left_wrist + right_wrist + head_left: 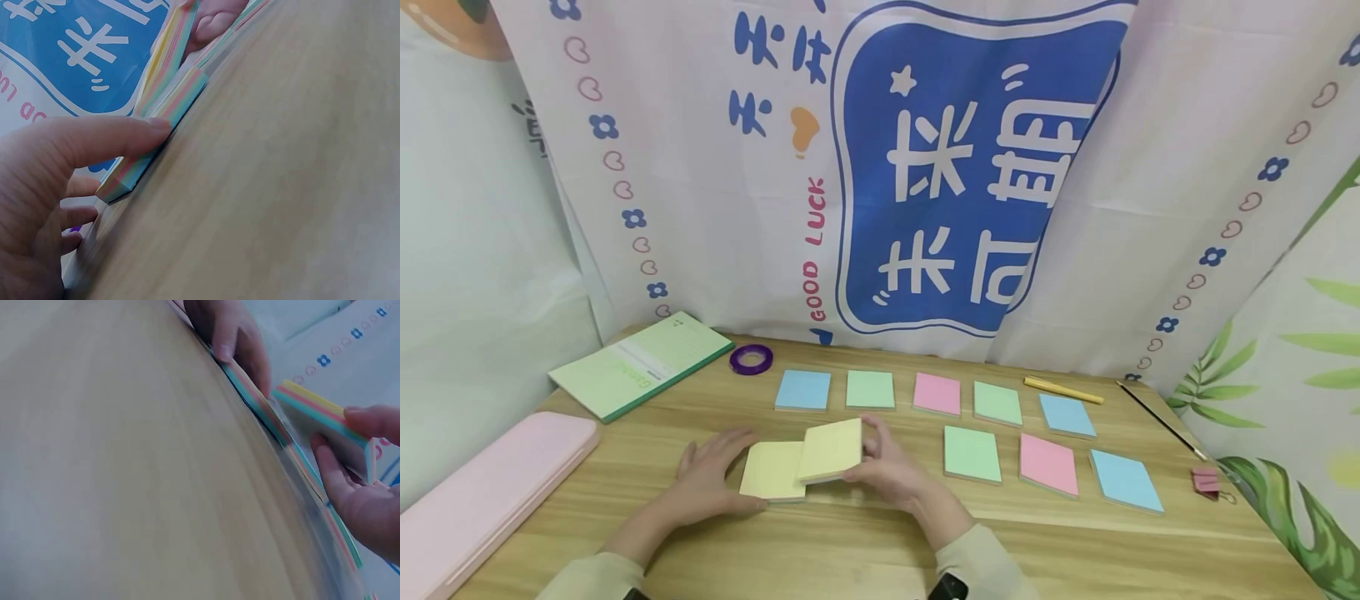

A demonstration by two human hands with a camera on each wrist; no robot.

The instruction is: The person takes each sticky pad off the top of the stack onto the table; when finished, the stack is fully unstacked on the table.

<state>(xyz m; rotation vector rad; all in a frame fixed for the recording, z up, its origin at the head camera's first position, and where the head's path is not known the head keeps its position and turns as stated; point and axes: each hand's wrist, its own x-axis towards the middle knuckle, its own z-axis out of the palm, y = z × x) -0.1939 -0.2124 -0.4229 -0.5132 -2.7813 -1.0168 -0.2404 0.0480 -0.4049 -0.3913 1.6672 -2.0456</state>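
On the wooden table, a yellow-topped sticky note pad (772, 471) lies flat, and my left hand (711, 479) holds it at its left side. The thumb (128, 134) of that hand presses the near edge, where yellow, pink and blue layers show. A second yellow-topped sticky note pad (832, 450) is lifted and tilted, its left edge overlapping the flat one in the head view. My right hand (891, 467) pinches this raised pad at its right side. In the right wrist view, thumb above and finger below grip its layered edge (319, 406).
Two rows of sticky note pads, including a blue pad (802, 390) and pink pad (1048, 464), lie behind and rightward. Around them are purple tape (751, 359), a green notebook (643, 362), a pink case (493, 496), a yellow pen (1063, 390), a thin dark stick (1161, 419) and a binder clip (1207, 482).
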